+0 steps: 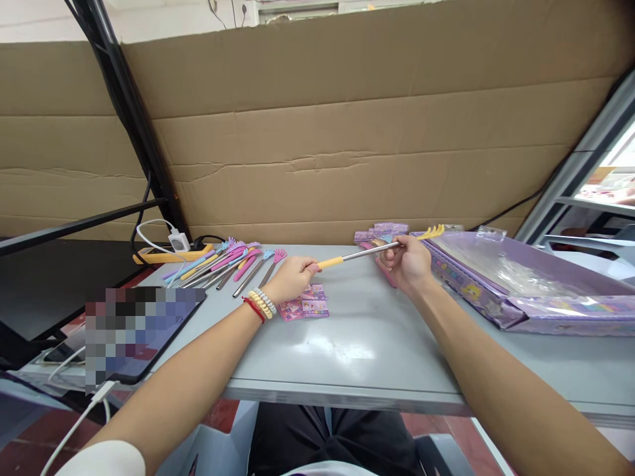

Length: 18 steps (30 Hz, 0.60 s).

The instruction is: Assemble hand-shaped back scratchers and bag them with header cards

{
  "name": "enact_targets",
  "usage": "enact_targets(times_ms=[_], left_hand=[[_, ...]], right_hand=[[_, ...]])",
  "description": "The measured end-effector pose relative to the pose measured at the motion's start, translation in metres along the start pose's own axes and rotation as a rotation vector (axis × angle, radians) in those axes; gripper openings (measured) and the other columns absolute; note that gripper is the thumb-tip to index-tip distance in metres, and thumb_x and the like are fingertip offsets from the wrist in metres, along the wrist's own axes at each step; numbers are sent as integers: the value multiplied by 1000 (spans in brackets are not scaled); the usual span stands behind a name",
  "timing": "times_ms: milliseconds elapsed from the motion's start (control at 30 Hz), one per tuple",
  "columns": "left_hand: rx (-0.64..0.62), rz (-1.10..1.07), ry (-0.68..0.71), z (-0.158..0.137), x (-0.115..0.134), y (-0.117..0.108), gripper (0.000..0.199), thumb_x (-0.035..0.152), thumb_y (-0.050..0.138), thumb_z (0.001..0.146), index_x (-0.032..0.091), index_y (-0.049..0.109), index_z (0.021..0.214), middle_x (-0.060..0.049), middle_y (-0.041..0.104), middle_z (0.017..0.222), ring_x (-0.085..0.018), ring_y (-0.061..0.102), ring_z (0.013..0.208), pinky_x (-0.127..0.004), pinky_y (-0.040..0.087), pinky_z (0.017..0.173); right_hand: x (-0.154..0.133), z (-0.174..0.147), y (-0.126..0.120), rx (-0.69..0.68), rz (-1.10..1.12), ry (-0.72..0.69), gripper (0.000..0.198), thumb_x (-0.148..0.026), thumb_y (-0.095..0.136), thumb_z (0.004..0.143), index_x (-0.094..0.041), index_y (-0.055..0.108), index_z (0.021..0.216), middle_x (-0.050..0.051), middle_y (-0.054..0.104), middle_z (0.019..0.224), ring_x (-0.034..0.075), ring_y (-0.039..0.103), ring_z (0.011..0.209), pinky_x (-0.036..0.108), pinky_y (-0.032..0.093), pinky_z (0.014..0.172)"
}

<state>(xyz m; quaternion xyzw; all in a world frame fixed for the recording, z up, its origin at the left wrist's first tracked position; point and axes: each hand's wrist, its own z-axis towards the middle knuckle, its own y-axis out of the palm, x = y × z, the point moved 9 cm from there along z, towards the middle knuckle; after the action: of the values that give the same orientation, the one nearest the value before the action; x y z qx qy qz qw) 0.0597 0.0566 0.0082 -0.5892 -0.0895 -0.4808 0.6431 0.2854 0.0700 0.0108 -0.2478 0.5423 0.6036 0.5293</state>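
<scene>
A yellow telescopic back scratcher is stretched out between my hands above the table. My left hand is closed on its yellow handle end. Near the claw end, my right hand grips the metal rod, and the yellow claw sticks out past my fingers. Small pink and purple printed cards lie on the table just below my left hand. More purple cards and a pink-handled back scratcher lie behind and beside my right hand, partly hidden by it.
Several colourful back scratchers lie in a pile at the left. A tablet with a white cable lies at the front left. A purple box with clear plastic stands at the right. Cardboard walls off the back.
</scene>
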Motion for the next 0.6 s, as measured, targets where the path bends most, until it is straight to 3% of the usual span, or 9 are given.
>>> enact_targets(times_ms=[233,467,600], left_hand=[[-15,-123,-114,-1,-2,3,29,31,43,83,12,63,75,5,34,50,-8,30,46,-23,22,45],[-173,-550,-345,-10,-9,33,21,31,50,82,14,58,74,8,26,49,-5,16,39,-24,13,41],[-175,-555,-345,-8,-11,34,22,33,50,82,14,59,75,7,28,50,-5,17,39,-24,14,41]], right_hand=[[-3,-5,5,27,56,-11,13,-24,48,65,-22,40,55,-3,42,37,10,32,31,24,24,33],[-1,-15,26,-80,29,-28,22,-32,53,67,-23,38,54,-5,40,36,9,30,30,23,25,33],[0,-16,33,-142,-33,-24,26,-42,56,71,-23,42,60,-5,43,38,9,33,32,23,28,34]])
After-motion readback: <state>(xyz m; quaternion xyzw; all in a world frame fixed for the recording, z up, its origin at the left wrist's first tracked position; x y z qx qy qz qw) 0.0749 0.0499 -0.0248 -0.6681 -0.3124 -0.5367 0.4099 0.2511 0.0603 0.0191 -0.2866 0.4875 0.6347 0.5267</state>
